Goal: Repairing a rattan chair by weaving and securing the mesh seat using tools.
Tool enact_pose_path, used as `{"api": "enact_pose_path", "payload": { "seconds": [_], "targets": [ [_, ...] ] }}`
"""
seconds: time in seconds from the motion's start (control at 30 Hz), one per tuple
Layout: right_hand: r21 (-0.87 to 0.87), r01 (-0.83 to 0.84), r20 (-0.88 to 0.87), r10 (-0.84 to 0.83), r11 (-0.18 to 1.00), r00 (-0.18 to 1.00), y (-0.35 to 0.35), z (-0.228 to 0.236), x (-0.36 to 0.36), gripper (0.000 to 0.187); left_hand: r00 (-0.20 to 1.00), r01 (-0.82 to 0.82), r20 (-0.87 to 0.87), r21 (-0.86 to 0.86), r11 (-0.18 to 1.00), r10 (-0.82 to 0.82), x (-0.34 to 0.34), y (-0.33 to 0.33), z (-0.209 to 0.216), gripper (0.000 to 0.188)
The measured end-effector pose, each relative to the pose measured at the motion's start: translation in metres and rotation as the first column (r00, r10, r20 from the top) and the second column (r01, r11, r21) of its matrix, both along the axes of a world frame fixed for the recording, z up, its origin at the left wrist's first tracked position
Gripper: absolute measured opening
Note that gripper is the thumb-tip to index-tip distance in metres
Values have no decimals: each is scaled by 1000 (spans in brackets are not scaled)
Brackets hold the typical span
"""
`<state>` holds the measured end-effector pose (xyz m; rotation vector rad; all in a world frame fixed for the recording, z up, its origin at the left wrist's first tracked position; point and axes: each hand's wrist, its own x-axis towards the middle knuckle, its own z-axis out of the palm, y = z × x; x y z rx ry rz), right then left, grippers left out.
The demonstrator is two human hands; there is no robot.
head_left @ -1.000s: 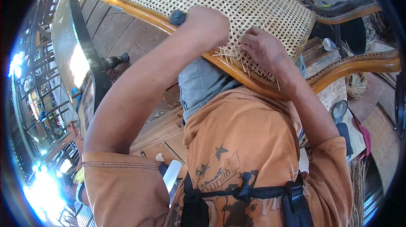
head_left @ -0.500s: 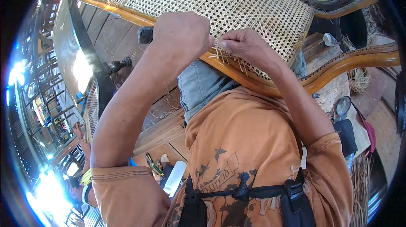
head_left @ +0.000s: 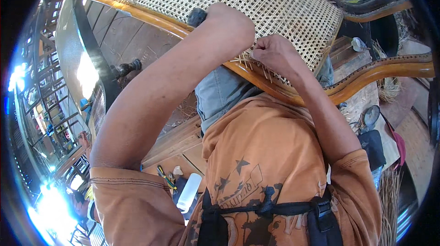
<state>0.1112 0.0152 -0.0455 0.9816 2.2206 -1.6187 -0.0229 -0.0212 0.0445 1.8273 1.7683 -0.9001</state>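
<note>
My left hand (head_left: 231,24) is closed around a tool with a thick, dark, blunt end (head_left: 197,17); its working end is hidden by the hand and wrist. It is over the near edge of a woven cane panel (head_left: 302,21), set in a curved varnished wooden chair frame (head_left: 270,88). Just to the right, my right hand (head_left: 277,52) is closed, its thumb and fingertips drawn together at the panel's near edge. Whatever lies between them is too small to make out. Loose cane ends (head_left: 263,70) stick out over the frame beneath both hands.
A second cane-backed piece (head_left: 73,49) stands at left, near a turned dark wooden leg (head_left: 126,68). Pliers (head_left: 166,177) and a white bottle (head_left: 189,193) lie at lower left. A curved wooden arm (head_left: 380,72) and a cane bundle (head_left: 389,85) are at right.
My left hand and the tool in it have moved right along the panel edge, the wrist turning. My right hand has shifted slightly right, its fingers curled further in.
</note>
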Motion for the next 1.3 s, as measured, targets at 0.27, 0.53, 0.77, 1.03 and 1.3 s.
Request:
{"api": "enact_pose_path", "payload": {
  "seconds": [0.27, 0.53, 0.77, 1.03, 1.3],
  "targets": [
    [25, 30, -2, -30, 999, 1000, 1, 4, -1, 20, 992, 129, 18, -127, 983, -128, 15, 14, 2, 20],
    [103, -13, -10, 14, 995, 1000, -6, 2, 2, 27, 993, 93, 81, -80, 992, -86, 11, 0, -11, 18],
    [256, 9, 115, -40, 967, 993, -18, 17, -3, 24, 984, -51, 179, 191, 980, 17, -5, -35, -22, 14],
    [365, -59, -38, 78, 929, 996, -21, 12, 4, 22, 959, -272, 58, -93, 958, 278, -5, -9, -19, 23],
    [447, -6, -98, 55, 895, 994, -26, 8, 7, 16, 959, -279, 15, -87, 956, 282, -11, -1, -15, 36]
  ]
}}
